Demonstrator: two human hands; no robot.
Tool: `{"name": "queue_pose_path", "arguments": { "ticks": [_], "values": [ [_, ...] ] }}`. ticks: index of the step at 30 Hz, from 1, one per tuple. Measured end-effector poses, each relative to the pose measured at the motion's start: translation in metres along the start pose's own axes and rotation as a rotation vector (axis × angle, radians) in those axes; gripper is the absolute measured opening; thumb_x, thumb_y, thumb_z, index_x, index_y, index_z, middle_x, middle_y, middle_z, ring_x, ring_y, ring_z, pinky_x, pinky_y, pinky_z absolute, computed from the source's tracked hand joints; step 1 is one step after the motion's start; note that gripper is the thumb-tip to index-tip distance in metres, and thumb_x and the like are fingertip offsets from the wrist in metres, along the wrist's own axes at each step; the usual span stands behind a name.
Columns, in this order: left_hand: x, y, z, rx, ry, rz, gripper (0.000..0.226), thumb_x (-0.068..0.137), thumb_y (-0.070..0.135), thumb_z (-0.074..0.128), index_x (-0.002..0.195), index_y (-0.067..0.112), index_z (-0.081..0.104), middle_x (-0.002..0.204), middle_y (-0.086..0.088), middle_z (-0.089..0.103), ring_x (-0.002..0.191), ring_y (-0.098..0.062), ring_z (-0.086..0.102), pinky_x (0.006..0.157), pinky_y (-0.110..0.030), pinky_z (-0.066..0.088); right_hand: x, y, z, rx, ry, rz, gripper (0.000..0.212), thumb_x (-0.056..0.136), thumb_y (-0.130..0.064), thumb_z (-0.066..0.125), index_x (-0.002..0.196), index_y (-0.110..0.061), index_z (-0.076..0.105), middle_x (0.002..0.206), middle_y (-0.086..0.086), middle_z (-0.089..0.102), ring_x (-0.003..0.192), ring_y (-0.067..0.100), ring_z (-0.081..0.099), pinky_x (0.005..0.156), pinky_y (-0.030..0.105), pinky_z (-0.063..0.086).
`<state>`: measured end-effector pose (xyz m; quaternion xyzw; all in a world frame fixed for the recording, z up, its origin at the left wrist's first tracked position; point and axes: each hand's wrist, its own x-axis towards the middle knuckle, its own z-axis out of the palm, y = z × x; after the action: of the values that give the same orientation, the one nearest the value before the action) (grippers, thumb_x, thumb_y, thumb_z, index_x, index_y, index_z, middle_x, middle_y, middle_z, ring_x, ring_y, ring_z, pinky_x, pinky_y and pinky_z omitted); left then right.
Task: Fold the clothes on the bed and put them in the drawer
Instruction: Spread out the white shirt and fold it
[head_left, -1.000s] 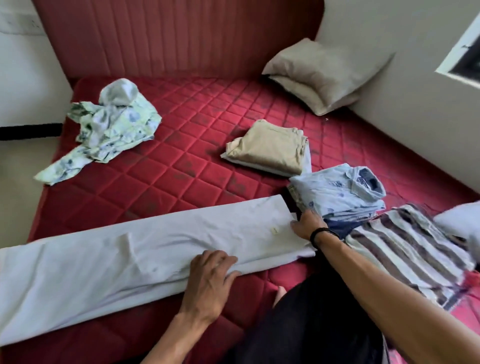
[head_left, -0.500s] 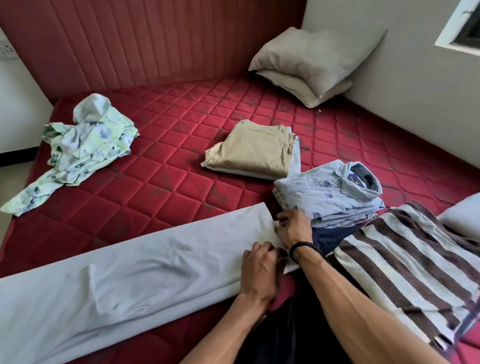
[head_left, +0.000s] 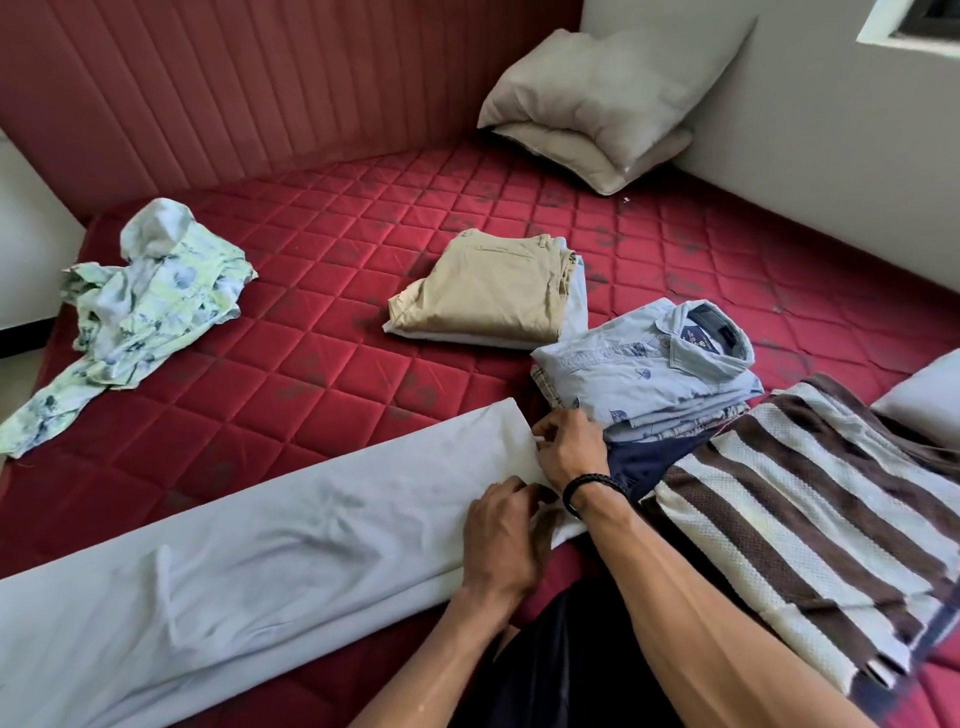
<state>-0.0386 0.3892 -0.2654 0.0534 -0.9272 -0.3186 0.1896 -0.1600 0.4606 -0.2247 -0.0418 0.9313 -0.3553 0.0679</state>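
Two hands meet at the right end of a long white cloth (head_left: 249, 561) that lies folded into a band across the near part of the red quilted mattress (head_left: 322, 332), running from the lower left edge up toward the centre. Far to the left, well apart from it, a crumpled green floral garment (head_left: 140, 306) sits unfolded near the mattress edge; past the middle, folded khaki trousers (head_left: 483, 291) rest on a paler folded piece. The left hand (head_left: 501, 540) comes up from the bottom of the view, forearm angled to the right, knuckles up, fingers curled down over the near corner of the cloth's end; it seems to pinch the fabric, though the fingertips are hidden beneath the hand. The right hand (head_left: 569, 452), with a dark braided wristband (head_left: 589, 491), reaches in from the lower right, wrist bent, fingers curled and pinching the far part of that same end. Just beside it lies a stack topped by a folded light blue shirt (head_left: 644, 369); further right, a brown and white striped towel (head_left: 810, 509) spreads flat. Two grey pillows (head_left: 597, 104) lean in the far corner.
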Motion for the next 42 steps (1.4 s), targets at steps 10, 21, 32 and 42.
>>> {"name": "queue_pose_path", "arguments": {
  "ticks": [10,21,32,42],
  "values": [
    [0.008,-0.006,-0.032,-0.929,-0.036,-0.685,0.012,0.079,0.024,0.086,0.086,0.018,0.079,0.093,-0.006,0.079,0.092,-0.019,0.073,0.091,-0.037,0.057,0.009,-0.007,0.0,0.068,-0.04,-0.129,0.013,0.085,-0.012,0.075,0.094,-0.017,0.082,0.09,0.007,0.078,0.09,0.021,0.071,0.076,0.021,0.047],
    [0.016,-0.018,-0.043,-0.956,-0.284,-0.638,0.031,0.073,0.019,0.092,0.102,0.019,0.08,0.09,-0.004,0.076,0.086,-0.012,0.071,0.086,-0.023,0.058,0.013,-0.007,0.0,0.025,0.032,-0.128,0.015,0.088,-0.011,0.069,0.093,-0.022,0.078,0.095,0.005,0.077,0.093,0.025,0.069,0.076,0.026,0.049],
    [0.027,-0.03,-0.062,-1.698,-0.094,-0.768,0.052,0.102,0.029,0.064,0.143,-0.001,0.055,0.146,-0.021,0.056,0.139,-0.031,0.052,0.121,-0.045,0.035,0.012,-0.008,-0.003,0.098,0.038,-0.119,0.016,0.083,-0.009,0.067,0.092,-0.022,0.073,0.088,0.0,0.073,0.085,0.021,0.064,0.074,0.025,0.043],
    [0.013,-0.008,-0.039,-1.242,-0.132,-0.636,0.01,0.082,0.017,0.075,0.088,0.012,0.082,0.087,-0.003,0.076,0.084,-0.015,0.063,0.074,-0.015,0.053,0.022,-0.011,0.007,0.286,0.034,-0.049,0.013,0.081,-0.017,0.079,0.082,-0.011,0.068,0.07,0.0,0.071,0.066,0.015,0.069,0.064,0.028,0.05]
  ]
}}
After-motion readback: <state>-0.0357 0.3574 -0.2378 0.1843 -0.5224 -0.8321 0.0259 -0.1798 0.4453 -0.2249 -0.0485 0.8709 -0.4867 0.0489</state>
